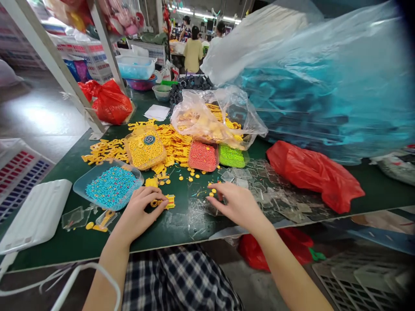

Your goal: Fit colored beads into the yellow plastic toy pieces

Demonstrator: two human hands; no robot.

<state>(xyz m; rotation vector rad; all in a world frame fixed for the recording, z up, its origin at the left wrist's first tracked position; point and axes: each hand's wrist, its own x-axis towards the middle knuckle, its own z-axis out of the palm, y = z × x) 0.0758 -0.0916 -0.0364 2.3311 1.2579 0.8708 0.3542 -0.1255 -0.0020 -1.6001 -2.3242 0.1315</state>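
Observation:
My left hand (141, 212) rests on the green table (175, 229) with its fingers curled around a small yellow plastic part (165, 201). My right hand (235, 203) reaches over loose yellow pieces (212, 189) and clear plastic bits; its fingertips are pinched at one small yellow piece. Just beyond the hands stand trays of tiny beads: blue (110, 185), yellow (145, 149), red (203, 155) and green (231, 156). A heap of yellow plastic parts (175, 140) lies behind them.
A clear bag of yellow parts (207, 119) sits behind the trays. Red bags lie at right (313, 172) and far left (108, 101). A white ridged tray (35, 216) is at my left. Large blue-filled plastic bags (324, 86) fill the right. People work in the background.

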